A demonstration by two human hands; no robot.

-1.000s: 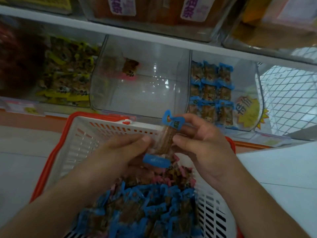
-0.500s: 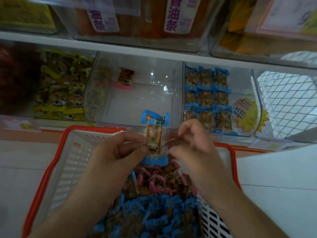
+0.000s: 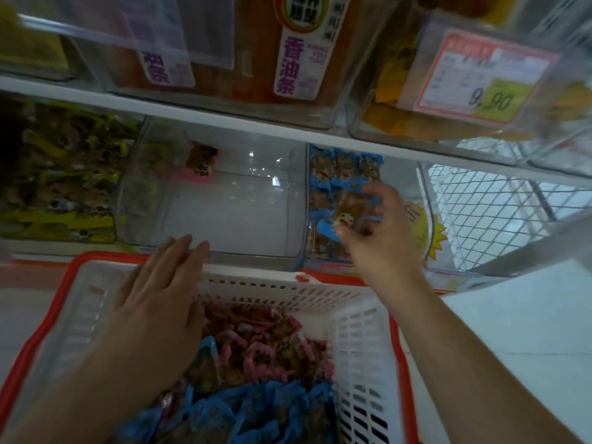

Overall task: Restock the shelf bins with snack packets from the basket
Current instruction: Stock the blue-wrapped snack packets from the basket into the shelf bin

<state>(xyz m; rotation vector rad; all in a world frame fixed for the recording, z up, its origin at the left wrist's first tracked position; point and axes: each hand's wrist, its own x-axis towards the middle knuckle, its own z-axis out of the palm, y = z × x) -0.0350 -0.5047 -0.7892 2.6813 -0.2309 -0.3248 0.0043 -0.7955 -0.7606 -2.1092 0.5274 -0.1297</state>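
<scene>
A: What has the right hand [image 3: 381, 238] got?

B: A blue-edged snack packet [image 3: 350, 213], pinched in curled fingers over the right-hand clear bin [image 3: 400, 187], which already has blue packets stacked at its back.

A: And the left hand [image 3: 160, 299]?

B: Flat and spread, holding nothing, fingertips at the far rim of the white basket [image 3: 358, 315] with the red edge.

A: What's in the basket?

B: Pink packets [image 3: 256, 344] further away, blue ones [image 3: 256, 411] nearer. The middle bin [image 3: 224, 216] holds one pink packet at its back; the left bin [image 3: 57, 174] has yellow-green ones.
</scene>
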